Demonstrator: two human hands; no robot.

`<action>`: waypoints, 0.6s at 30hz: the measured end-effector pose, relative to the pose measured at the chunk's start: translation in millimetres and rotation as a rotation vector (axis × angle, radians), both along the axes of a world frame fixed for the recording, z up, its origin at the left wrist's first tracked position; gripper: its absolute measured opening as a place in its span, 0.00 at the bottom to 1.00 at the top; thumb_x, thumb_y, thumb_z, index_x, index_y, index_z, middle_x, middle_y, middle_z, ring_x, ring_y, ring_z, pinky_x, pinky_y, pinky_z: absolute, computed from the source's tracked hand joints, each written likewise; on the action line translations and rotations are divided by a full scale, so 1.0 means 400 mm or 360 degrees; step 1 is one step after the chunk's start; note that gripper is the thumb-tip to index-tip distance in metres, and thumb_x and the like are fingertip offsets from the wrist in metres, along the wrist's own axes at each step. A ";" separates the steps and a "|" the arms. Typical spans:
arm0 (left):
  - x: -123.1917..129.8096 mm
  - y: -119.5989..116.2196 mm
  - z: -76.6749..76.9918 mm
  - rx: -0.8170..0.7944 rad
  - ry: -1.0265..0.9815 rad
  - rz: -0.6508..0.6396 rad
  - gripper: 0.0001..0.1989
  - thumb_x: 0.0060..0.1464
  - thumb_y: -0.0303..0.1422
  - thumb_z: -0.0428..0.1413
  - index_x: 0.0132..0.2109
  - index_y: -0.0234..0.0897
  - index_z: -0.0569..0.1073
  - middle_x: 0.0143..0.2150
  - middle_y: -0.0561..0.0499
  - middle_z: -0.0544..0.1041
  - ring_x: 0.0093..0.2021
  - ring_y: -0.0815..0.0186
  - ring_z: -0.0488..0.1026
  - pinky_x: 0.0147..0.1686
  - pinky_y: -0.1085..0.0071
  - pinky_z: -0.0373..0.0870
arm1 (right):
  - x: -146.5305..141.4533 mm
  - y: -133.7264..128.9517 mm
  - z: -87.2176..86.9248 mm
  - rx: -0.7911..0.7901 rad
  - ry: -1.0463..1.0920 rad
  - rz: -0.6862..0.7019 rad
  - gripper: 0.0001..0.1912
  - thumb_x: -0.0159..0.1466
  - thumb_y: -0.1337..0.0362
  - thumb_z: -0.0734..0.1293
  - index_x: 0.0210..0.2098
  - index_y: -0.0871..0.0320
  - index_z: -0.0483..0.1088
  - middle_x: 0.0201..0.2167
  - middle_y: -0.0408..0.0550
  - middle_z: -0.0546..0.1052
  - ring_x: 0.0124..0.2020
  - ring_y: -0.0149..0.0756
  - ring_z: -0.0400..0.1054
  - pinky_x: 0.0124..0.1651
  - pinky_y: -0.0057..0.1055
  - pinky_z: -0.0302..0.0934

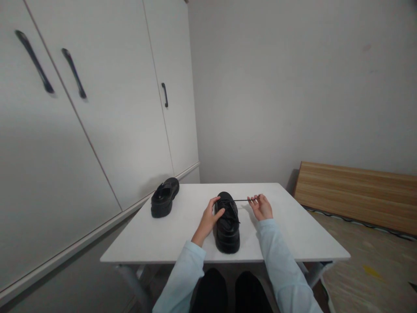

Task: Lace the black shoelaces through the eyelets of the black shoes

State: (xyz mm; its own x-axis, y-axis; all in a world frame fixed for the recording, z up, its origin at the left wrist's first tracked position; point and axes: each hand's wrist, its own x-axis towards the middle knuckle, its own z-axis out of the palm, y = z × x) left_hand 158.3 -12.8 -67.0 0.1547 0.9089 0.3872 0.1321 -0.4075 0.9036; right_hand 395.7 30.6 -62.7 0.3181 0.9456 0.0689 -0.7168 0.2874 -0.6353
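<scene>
A black lace-up shoe (227, 232) stands on the white table near its front edge, heel toward me. My left hand (208, 217) rests against the shoe's left side, thumb over the laces and fingers apart. To the right of the shoe, my right hand (261, 208) pinches the end of a black shoelace (241, 200), which is stretched taut and level from the front of the shoe. Another black shoe (162, 204) sits apart at the table's left side.
The white table (293, 234) has its left edge beside a white cabinet (124, 108) with dark handles. Behind is a grey wall. A wooden board (355, 195) leans against the wall at right. My knees are under the front edge.
</scene>
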 end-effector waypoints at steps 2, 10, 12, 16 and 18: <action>0.000 0.000 0.000 0.0003 0.0002 -0.0007 0.25 0.54 0.39 0.56 0.58 0.42 0.63 0.62 0.44 0.65 0.63 0.57 0.60 0.60 0.58 0.56 | -0.010 -0.006 0.001 0.0137 -0.0113 -0.0045 0.14 0.51 0.57 0.75 0.25 0.54 0.66 0.20 0.34 0.69 0.22 0.26 0.67 0.36 0.33 0.70; 0.002 0.000 0.005 0.0078 0.0012 -0.0027 0.22 0.55 0.38 0.56 0.56 0.43 0.65 0.60 0.46 0.66 0.62 0.58 0.61 0.60 0.59 0.57 | -0.038 -0.023 0.010 0.0301 -0.0811 -0.0209 0.13 0.51 0.55 0.74 0.25 0.58 0.74 0.20 0.40 0.70 0.26 0.29 0.65 0.39 0.34 0.66; 0.003 0.001 0.007 0.0096 0.0023 -0.0033 0.21 0.55 0.37 0.56 0.56 0.42 0.66 0.60 0.46 0.67 0.62 0.58 0.62 0.59 0.59 0.57 | -0.045 -0.029 0.011 0.0334 -0.1097 -0.0210 0.12 0.55 0.55 0.71 0.25 0.58 0.74 0.21 0.42 0.71 0.28 0.32 0.67 0.39 0.33 0.64; 0.005 0.002 0.011 0.0118 0.0045 -0.0027 0.19 0.54 0.36 0.56 0.53 0.41 0.69 0.59 0.45 0.68 0.61 0.57 0.62 0.59 0.59 0.58 | -0.067 -0.055 0.020 0.0426 -0.1590 -0.0183 0.15 0.60 0.55 0.66 0.25 0.58 0.75 0.23 0.44 0.71 0.27 0.33 0.65 0.33 0.31 0.60; 0.007 0.002 0.011 0.0124 0.0046 -0.0017 0.19 0.54 0.36 0.56 0.53 0.41 0.69 0.59 0.44 0.68 0.61 0.57 0.62 0.59 0.59 0.58 | -0.080 -0.067 0.025 0.0452 -0.1730 -0.0172 0.15 0.61 0.55 0.65 0.25 0.57 0.75 0.24 0.45 0.72 0.28 0.34 0.65 0.34 0.31 0.60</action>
